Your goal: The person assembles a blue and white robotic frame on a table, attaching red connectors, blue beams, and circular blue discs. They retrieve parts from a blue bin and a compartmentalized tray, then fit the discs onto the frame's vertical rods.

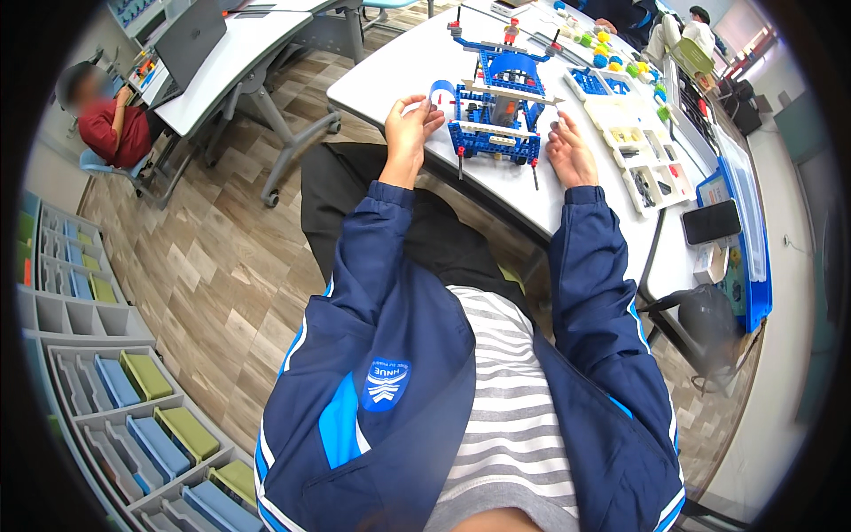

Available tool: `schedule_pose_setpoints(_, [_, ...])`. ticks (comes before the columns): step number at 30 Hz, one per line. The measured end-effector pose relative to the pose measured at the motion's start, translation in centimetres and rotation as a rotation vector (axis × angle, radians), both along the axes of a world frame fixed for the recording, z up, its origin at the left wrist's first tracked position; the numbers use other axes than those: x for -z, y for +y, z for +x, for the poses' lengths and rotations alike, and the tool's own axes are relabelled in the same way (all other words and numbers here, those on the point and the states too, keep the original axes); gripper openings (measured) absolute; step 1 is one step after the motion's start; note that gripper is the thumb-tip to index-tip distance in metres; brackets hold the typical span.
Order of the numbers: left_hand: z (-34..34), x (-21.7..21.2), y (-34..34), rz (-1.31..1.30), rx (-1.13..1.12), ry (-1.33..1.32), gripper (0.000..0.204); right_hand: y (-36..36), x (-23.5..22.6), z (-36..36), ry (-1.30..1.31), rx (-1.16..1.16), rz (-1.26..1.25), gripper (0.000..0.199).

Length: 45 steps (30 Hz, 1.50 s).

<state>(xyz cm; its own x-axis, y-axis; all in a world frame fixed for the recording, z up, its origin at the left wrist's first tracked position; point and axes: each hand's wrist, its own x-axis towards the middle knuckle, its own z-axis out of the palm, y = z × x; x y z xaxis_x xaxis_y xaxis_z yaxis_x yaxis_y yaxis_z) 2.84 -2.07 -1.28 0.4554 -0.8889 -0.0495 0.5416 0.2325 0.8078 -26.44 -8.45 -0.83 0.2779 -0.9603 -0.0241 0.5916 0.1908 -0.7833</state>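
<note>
A vehicle-like model of blue, white and grey building bricks (498,111) stands on the white table (381,84) in front of me. A small red toy figure (511,34) sits high at its far side. My left hand (409,133) is at the model's left, fingers bent and apart. Its fingertips are by a blue and white curved piece (442,102); whether they touch it I cannot tell. At the model's right side, my right hand (572,152) is half turned palm up with loosely curled fingers, close to the model's edge. Nothing shows in either hand.
To the right lie a white sorting tray (645,164) of small parts, blue brick pieces (598,82) and colourful balls (603,60). A black phone (711,222) rests near a blue bin (756,288). At left, a seated person (111,120) is beside a laptop (189,44); drawer shelves (133,417) stand below.
</note>
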Motion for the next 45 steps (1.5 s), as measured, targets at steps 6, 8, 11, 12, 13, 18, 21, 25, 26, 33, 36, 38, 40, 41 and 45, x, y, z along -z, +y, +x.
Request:
schedule_pose_setpoints(6, [-0.7,-1.2,-0.2,-0.080,-0.162,-0.252,0.020,-0.5,-0.5,-0.2,-0.068,0.044,0.089,0.032])
schedule_pose_setpoints(8, [-0.8,-1.7,-0.1,-0.117,-0.251,-0.444,0.023,-0.9,-0.5,-0.4,-0.201,0.014,0.215,0.033])
schedule_pose_setpoints(11, [-0.7,-2.1,0.2,-0.181,-0.563,-1.083,0.020,-1.3,-0.6,-0.7,-0.287,-0.081,0.212,0.036])
schedule_pose_setpoints(12, [-0.9,-2.1,0.3,-0.251,-0.636,-1.123,0.018,-1.5,-0.8,-0.8,-0.228,-0.085,0.169,0.038])
schedule_pose_setpoints(13, [-0.8,-2.1,0.2,-0.231,-0.680,-1.209,0.017,-1.7,-1.0,-0.9,-0.182,-0.105,0.120,0.040])
schedule_pose_setpoints(18, [0.5,-1.5,-0.5,-0.124,-0.500,-1.218,0.012,-3.0,-2.6,-1.5,0.363,-0.135,-0.126,0.042])
schedule_pose_setpoints(21, [0.0,-1.1,-1.1,-0.133,-0.362,-1.015,0.010,-3.9,-2.6,-1.0,0.391,-0.189,-0.196,0.039])
schedule_pose_setpoints(25, [-0.4,-1.1,-1.6,-0.079,-0.182,-0.769,0.013,-4.6,-1.5,0.2,0.158,-0.236,-0.150,0.034])
schedule_pose_setpoints(26, [-0.5,-1.1,-1.6,-0.080,-0.161,-0.724,0.013,-4.8,-1.2,0.4,0.094,-0.259,-0.109,0.035])
schedule_pose_setpoints(33, [-0.9,-1.0,-1.4,-0.032,-0.139,-0.698,0.015,-6.2,-0.2,0.9,0.172,-0.239,-0.089,0.040])
schedule_pose_setpoints(36, [-1.1,-1.0,-1.4,-0.061,-0.140,-0.656,0.016,-6.4,0.0,1.2,0.228,-0.234,-0.079,0.040])
schedule_pose_setpoints(38, [-1.2,-1.0,-1.3,-0.075,-0.142,-0.640,0.015,-6.4,0.1,1.4,0.227,-0.253,-0.115,0.041])
schedule_pose_setpoints(40, [-1.3,-1.0,-1.2,-0.086,-0.139,-0.626,0.015,-6.3,0.2,1.7,0.209,-0.240,-0.123,0.042])
schedule_pose_setpoints(41, [-1.4,-0.9,-1.2,-0.084,-0.144,-0.637,0.017,-6.3,0.3,1.9,0.185,-0.230,-0.124,0.042])
schedule_pose_setpoints(45, [-1.4,-0.8,-1.1,-0.091,-0.141,-0.657,0.021,-6.2,0.5,2.3,0.141,-0.206,-0.132,0.044])
